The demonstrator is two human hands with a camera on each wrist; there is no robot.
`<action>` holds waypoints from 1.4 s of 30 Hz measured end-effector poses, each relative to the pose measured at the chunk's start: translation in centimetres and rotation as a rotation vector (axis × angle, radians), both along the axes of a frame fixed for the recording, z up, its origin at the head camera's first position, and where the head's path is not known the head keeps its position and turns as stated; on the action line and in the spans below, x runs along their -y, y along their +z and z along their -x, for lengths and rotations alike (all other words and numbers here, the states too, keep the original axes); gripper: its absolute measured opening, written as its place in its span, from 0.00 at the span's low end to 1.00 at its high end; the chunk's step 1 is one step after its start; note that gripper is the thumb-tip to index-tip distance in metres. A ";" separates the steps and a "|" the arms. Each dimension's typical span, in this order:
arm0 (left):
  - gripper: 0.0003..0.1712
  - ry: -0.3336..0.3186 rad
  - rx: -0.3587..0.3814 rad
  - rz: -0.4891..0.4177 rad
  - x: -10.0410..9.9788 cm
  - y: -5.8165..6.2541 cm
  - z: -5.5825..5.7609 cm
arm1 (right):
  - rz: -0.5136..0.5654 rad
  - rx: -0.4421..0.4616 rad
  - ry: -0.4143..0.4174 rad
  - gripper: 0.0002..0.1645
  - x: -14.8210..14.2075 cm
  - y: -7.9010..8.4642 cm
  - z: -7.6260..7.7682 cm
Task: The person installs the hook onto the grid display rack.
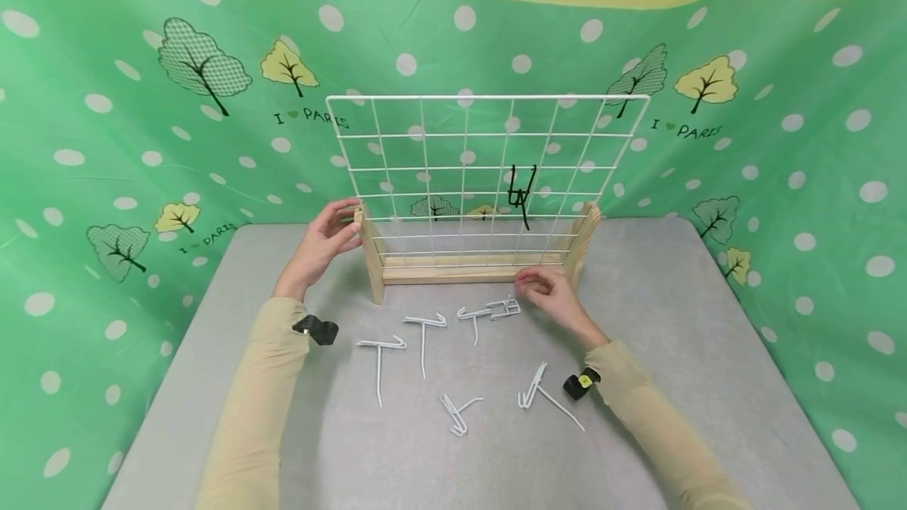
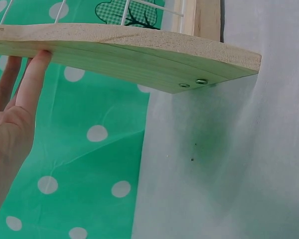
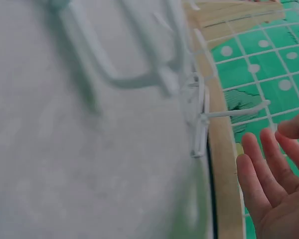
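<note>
A white wire grid panel (image 1: 489,97) stands in a wooden stand (image 1: 453,275). My left hand (image 1: 327,238) touches the outer face of the stand's left side piece (image 2: 114,62), its visible fingers nearly straight. Just in front of the stand's lower bar is my right hand (image 1: 551,296), with loosely bent fingers and nothing seen between them. Nearest to it lies a white display hook (image 1: 505,308), beside another white hook (image 1: 475,313). In the right wrist view a white hook (image 3: 202,119) points its prong toward the fingertips, apparently without contact. A black hook (image 1: 520,197) hangs on the grid's right half.
More white hooks lie scattered over the grey table, among them a hook (image 1: 423,323) and a hook (image 1: 381,345) at left, a short-pronged hook (image 1: 457,414) in front and a hook (image 1: 537,388) by the right wrist. A green dotted cloth (image 1: 142,124) surrounds the table.
</note>
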State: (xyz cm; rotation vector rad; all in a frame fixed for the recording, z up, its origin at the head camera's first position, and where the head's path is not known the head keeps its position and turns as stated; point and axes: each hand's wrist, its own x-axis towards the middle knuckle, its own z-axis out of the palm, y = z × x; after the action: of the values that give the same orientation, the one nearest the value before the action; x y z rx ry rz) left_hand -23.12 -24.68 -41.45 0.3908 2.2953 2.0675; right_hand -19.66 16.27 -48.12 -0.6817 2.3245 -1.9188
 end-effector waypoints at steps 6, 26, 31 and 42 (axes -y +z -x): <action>0.26 0.003 -0.010 0.001 0.7 -1.6 1.1 | -0.010 0.015 0.075 0.14 0.0 -0.7 0.0; 0.25 -0.007 -0.005 0.001 0.4 -1.1 0.9 | -0.133 0.082 0.182 0.17 -1.4 -4.1 2.4; 0.26 -0.003 -0.013 0.004 0.7 -1.8 1.2 | -0.147 0.089 0.226 0.18 -1.3 -4.2 2.6; 0.26 -0.004 -0.018 -0.001 0.8 -1.9 1.2 | -0.234 0.087 0.257 0.17 -0.8 -3.0 2.0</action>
State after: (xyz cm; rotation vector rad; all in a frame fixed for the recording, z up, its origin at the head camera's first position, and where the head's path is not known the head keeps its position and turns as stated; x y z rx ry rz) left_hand -24.29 -25.48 -43.31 0.4159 2.3016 2.0719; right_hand -21.62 17.06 -51.15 -0.8085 2.2333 -1.5103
